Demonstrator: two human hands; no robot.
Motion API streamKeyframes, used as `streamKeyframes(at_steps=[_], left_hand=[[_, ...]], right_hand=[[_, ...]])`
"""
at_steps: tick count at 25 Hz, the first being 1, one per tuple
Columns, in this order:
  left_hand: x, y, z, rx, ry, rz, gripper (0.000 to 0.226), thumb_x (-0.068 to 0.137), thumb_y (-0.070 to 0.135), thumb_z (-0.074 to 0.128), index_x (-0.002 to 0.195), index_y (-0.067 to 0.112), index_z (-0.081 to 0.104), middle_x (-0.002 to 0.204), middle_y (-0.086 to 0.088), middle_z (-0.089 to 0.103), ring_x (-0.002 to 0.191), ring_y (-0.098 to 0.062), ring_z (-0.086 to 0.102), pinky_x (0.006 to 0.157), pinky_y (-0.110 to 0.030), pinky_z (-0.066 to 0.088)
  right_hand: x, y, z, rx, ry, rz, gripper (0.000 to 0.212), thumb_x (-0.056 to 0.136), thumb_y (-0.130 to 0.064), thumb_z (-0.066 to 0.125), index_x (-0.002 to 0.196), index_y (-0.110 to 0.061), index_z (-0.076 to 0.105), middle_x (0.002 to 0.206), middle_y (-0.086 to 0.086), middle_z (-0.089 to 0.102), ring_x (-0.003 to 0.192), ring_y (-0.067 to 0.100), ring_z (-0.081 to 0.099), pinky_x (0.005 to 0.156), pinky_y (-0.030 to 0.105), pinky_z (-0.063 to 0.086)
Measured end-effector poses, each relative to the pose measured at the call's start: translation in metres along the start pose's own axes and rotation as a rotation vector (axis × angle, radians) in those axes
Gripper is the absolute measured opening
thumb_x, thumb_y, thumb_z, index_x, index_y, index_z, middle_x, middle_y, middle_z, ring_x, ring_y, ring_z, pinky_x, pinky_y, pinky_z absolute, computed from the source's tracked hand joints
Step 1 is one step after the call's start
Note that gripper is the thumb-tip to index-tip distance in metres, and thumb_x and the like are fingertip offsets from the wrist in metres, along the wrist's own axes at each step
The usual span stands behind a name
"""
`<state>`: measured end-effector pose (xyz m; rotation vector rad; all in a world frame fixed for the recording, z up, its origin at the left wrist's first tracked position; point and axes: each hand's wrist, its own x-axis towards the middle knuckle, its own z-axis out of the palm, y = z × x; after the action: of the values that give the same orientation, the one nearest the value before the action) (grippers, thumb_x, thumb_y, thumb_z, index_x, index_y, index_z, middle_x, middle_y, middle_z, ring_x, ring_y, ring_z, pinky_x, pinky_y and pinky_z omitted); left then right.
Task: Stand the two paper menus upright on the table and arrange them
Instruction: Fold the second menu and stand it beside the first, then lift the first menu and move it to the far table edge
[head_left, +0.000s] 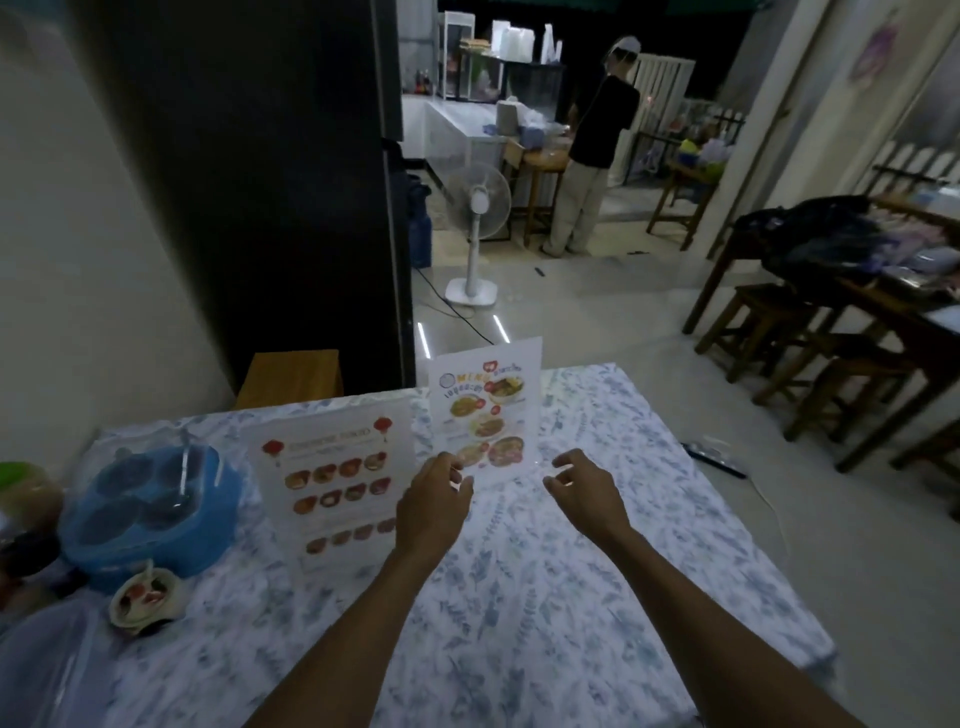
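Two paper menus stand on the table (597, 571), which wears a blue-flowered cloth. The left menu (335, 478), with red lanterns and rows of small dishes, leans back. The right menu (485, 408), with "MENU" and round food photos, stands upright near the far edge. My left hand (434, 501) hovers at the lower left corner of the right menu, fingers curled, and whether it touches the sheet is unclear. My right hand (584, 483) is just right of that menu's bottom edge, fingers spread, apart from it.
A blue lidded condiment caddy (150, 506) and a small sauce cup (145, 597) sit at the table's left. A wooden stool (291, 376) stands behind the table. A floor fan (475, 228), a person (592, 145) and dark wooden tables with stools (831, 332) lie beyond.
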<state>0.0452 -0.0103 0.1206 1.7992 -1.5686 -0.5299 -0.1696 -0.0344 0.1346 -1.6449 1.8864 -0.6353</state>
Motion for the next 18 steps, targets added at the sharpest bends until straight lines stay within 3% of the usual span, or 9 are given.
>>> streamKeyframes(at_steps=[3,5,7,10,14,18], left_hand=[[0.015,-0.001,0.03,0.009,-0.085,-0.071,0.027,0.093,0.039,0.062,0.112,0.022,0.054,0.111,0.003,0.06,0.092,-0.019,0.065,0.074,-0.038,0.055],[0.027,-0.006,0.043,0.05,-0.199,-0.177,0.052,0.092,0.043,0.061,0.133,0.017,0.043,0.133,-0.006,0.051,0.111,-0.026,0.061,0.084,-0.039,0.052],[0.041,-0.016,0.06,0.035,-0.267,-0.334,0.076,0.092,0.043,0.062,0.149,0.01,0.024,0.149,-0.013,0.035,0.127,-0.033,0.051,0.094,-0.041,0.047],[0.059,-0.03,0.084,0.005,-0.238,-0.521,0.098,0.089,0.042,0.068,0.155,0.008,0.004,0.156,-0.019,0.022,0.137,-0.037,0.039,0.106,-0.048,0.044],[0.078,-0.033,0.101,0.001,-0.136,-0.646,0.102,0.088,0.035,0.071,0.155,0.008,-0.001,0.157,-0.02,0.022,0.137,-0.038,0.039,0.102,-0.049,0.046],[0.092,-0.038,0.106,-0.066,-0.037,-0.584,0.09,0.089,0.027,0.071,0.154,0.013,0.01,0.147,-0.018,0.038,0.129,-0.037,0.049,0.097,-0.049,0.05]], right_hand=[[0.03,0.03,-0.003,-0.039,-0.049,0.05,0.032,0.088,-0.041,0.065,0.114,-0.025,0.056,0.097,-0.002,0.071,0.079,0.015,0.068,0.073,0.04,0.059],[0.055,0.039,0.001,-0.052,-0.07,0.065,0.036,0.087,-0.041,0.066,0.116,-0.023,0.055,0.104,0.003,0.072,0.083,0.017,0.069,0.077,0.042,0.059],[0.091,0.044,0.009,-0.065,-0.108,0.061,0.047,0.084,-0.039,0.07,0.123,-0.019,0.052,0.112,0.008,0.07,0.093,0.023,0.068,0.079,0.041,0.058],[0.142,0.047,0.027,-0.018,-0.187,0.056,0.074,0.075,-0.037,0.08,0.135,-0.014,0.042,0.127,0.016,0.061,0.107,0.031,0.063,0.083,0.043,0.054],[0.181,0.057,0.05,0.014,-0.282,0.04,0.089,0.066,-0.036,0.087,0.136,-0.015,0.037,0.131,0.016,0.056,0.113,0.032,0.059,0.086,0.044,0.053],[0.194,0.064,0.064,0.05,-0.365,-0.006,0.075,0.074,-0.034,0.082,0.134,-0.012,0.043,0.129,0.013,0.062,0.111,0.029,0.063,0.079,0.036,0.051]])
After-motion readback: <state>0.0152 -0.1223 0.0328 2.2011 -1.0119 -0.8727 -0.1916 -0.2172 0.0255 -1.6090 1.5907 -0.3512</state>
